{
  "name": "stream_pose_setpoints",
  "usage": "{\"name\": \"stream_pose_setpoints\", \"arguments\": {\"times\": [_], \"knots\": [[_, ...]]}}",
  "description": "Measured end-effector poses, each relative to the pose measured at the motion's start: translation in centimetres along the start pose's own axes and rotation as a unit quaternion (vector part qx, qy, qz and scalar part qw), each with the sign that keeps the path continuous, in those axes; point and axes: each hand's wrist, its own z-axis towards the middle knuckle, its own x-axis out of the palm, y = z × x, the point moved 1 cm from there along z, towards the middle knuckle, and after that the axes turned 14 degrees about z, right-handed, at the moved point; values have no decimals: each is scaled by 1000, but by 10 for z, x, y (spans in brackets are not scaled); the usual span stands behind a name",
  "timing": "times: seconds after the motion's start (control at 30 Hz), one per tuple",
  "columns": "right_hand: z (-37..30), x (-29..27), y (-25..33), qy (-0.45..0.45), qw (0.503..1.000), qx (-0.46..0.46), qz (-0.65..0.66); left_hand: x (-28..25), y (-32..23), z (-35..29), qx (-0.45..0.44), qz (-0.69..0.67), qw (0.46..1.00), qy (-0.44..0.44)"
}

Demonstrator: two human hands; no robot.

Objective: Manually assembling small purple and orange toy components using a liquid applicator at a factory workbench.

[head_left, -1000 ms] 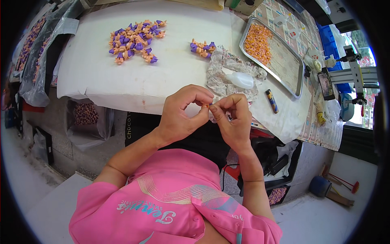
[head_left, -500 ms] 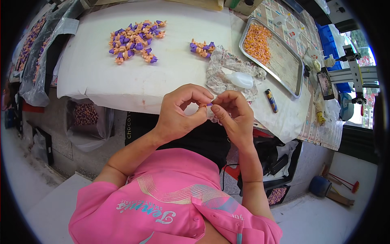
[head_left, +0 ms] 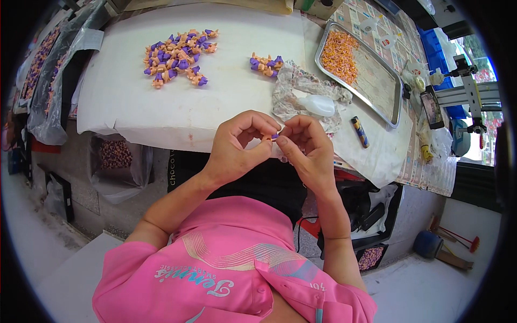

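Observation:
Above the front edge of the white-covered table, my two hands meet fingertip to fingertip. Between them is a small peach-and-purple plastic figure part, mostly covered by the fingers. My left hand pinches its left side with thumb and forefinger. On the other side my right hand presses it with thumb and curled fingers. A large heap of similar peach-and-purple parts lies at the back left of the table. A smaller cluster of them rests straight beyond my hands.
A crumpled cloth with a white plastic bottle on it lies beyond my right hand. Farther right are a dark marker-like tube and a metal tray of small orange pieces. A lined bin of parts stands below left.
My hands stay together at nearly the same place, with slight finger movement around the part. More of its purple side shows now. The whole view has shifted slightly.

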Motion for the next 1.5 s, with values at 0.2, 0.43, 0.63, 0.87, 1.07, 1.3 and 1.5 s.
{"name": "stream_pose_setpoints", "arguments": {"times": [0.2,0.43,0.63,0.87,1.07,1.3,1.5], "knots": [[3,-1,8,-11,998,-17,-66,2,-7,10,15,5,1000,-11],[21,-46,29,-93,920,-216,-314,-39,0,35,14,219,970,-102],[46,-93,42,-84,861,-217,-452,-69,-5,55,133,501,834,-192],[54,-104,65,14,882,-109,-459,-52,-23,75,182,610,746,-193],[55,-108,59,36,893,-98,-438,-23,-25,105,233,567,779,-132],[35,-100,64,-79,925,-126,-350,-9,-9,132,235,607,756,-65],[25,-96,63,-81,935,-165,-304,-7,-11,122,280,554,779,-90]]}}
